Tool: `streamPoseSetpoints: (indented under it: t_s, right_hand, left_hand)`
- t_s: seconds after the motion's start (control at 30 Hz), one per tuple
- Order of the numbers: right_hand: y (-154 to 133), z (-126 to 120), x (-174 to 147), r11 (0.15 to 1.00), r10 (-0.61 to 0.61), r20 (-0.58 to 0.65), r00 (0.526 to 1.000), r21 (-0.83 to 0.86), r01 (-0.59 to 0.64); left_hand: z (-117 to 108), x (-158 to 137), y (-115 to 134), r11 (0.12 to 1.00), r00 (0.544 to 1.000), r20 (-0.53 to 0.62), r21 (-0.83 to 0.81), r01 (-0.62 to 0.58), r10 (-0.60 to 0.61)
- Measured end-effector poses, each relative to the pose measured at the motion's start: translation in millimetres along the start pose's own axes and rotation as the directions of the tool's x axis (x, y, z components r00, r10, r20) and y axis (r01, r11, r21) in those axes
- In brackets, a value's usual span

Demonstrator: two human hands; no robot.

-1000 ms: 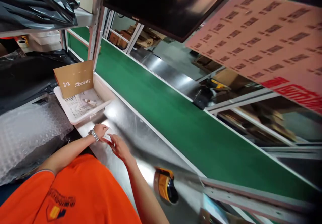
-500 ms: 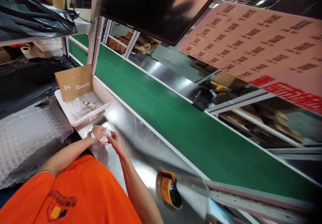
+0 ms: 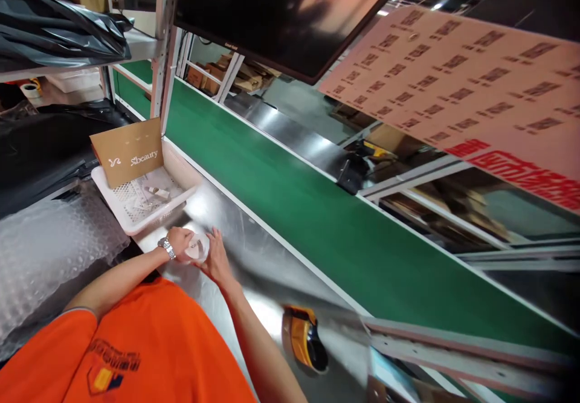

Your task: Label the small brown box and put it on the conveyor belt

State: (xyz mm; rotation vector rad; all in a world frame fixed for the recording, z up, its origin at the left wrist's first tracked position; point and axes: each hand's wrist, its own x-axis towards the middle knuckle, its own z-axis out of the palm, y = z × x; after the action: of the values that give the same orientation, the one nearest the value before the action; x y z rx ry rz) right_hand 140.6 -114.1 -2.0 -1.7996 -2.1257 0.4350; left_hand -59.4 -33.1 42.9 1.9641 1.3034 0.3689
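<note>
A small white round item [image 3: 196, 248], perhaps a jar or lid, sits between my hands just above the steel table [image 3: 254, 252]. My left hand [image 3: 180, 241] cups it; my right hand [image 3: 216, 259] grips its other side, near the white basket [image 3: 118, 212].

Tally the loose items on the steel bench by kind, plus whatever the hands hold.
Small white round item, held between left hand and right hand: 1
White basket: 1
Brown card standing in the basket: 1
Yellow-and-black scanner: 1
Bubble wrap pile: 1
Total: 5
</note>
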Motion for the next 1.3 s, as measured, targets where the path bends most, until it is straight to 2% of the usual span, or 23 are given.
streamPoseSetpoints:
  t_s: [0.2,0.43,0.5,0.53,0.6,0.63,0.67,0.73,0.77,0.8,0.83,0.87,0.93,1.0,1.07,1.13,1.2,1.3]
  right_hand:
    - [5.1,14.4,8.8,0.997,0.075,0.064,0.995,-0.016,-0.074]
    - [44.3,-12.3,15.7,0.998,0.062,0.052,0.997,-0.025,-0.061]
    - [67.2,-26.9,12.9,0.996,0.083,0.021,0.996,-0.024,-0.082]
    - [81.0,-35.6,10.4,0.995,0.103,-0.006,0.995,-0.015,-0.104]
    - [110.9,-54.6,4.8,0.989,0.151,-0.075,0.986,0.016,-0.15]
    - [125.5,-64.0,2.3,0.984,0.179,-0.115,0.977,0.025,-0.178]
    - [138.8,-73.0,0.4,0.978,0.207,-0.162,0.965,0.024,-0.205]
    - [159.7,-87.9,-0.9,0.969,0.24,-0.236,0.942,0.0,-0.247]
    - [166.8,-93.4,-0.4,0.967,0.244,-0.252,0.936,-0.013,-0.255]
    - [171.7,-97.6,0.9,0.967,0.241,-0.245,0.939,-0.021,-0.253]
    - [174.8,-100.4,2.7,0.969,0.237,-0.219,0.947,-0.02,-0.247]
    - [176.3,-101.9,4.7,0.97,0.237,-0.189,0.953,-0.012,-0.244]
    - [175.7,-101.8,8.5,0.968,0.249,-0.152,0.956,0.012,-0.251]
    - [171.7,-98.8,10.0,0.964,0.267,-0.176,0.948,0.026,-0.266]
    - [165.2,-95.0,7.8,0.958,0.281,-0.251,0.926,0.018,-0.286]
    - [156.2,-92.7,1.7,0.948,0.301,-0.338,0.892,0.006,-0.317]
    - [143.8,-93.6,-7.1,0.934,0.342,-0.411,0.845,0.049,-0.354]
    - [115.3,-103.2,-21.2,0.866,0.5,-0.432,0.751,0.247,-0.435]
  left_hand:
    - [7.4,4.9,24.7,0.998,0.994,0.084,-0.024,-0.062,0.064]
    - [4.7,10.6,36.0,0.993,0.991,0.087,-0.077,-0.094,0.1]
    - [-13.3,17.7,32.2,0.991,0.995,0.037,-0.1,-0.087,0.091]
    - [-29.3,22.5,26.4,0.991,0.997,-0.014,-0.11,-0.08,0.079]
    - [-76.3,32.6,4.9,0.991,0.978,-0.209,-0.124,-0.048,0.021]
    - [-106.1,37.2,-10.5,0.991,0.932,-0.361,-0.134,-0.021,-0.029]
    - [-138.4,41.0,-28.1,0.988,0.845,-0.526,-0.153,0.015,-0.095]
    - [-203.5,46.0,-66.0,0.974,0.608,-0.763,-0.205,0.095,-0.22]
    - [-232.7,47.4,-84.1,0.956,0.486,-0.823,-0.26,0.138,-0.294]
    - [-257.9,48.2,-100.4,0.934,0.413,-0.838,-0.314,0.168,-0.356]
    - [-278.1,48.4,-114.2,0.917,0.392,-0.83,-0.353,0.184,-0.398]
    - [-293.2,48.1,-125.1,0.906,0.387,-0.819,-0.377,0.192,-0.423]
    - [-309.4,46.0,-138.0,0.902,0.422,-0.797,-0.389,0.188,-0.432]
    - [-313.3,42.5,-140.5,0.911,0.449,-0.795,-0.385,0.146,-0.408]
    - [-312.8,39.1,-135.5,0.912,0.446,-0.802,-0.401,0.092,-0.397]
    - [-312.6,37.6,-126.0,0.902,0.444,-0.8,-0.429,0.046,-0.403]
    - [-312.8,38.2,-113.0,0.894,0.468,-0.789,-0.447,0.008,-0.399]
    - [-308.1,38.7,-86.3,0.892,0.498,-0.79,-0.447,-0.069,-0.357]
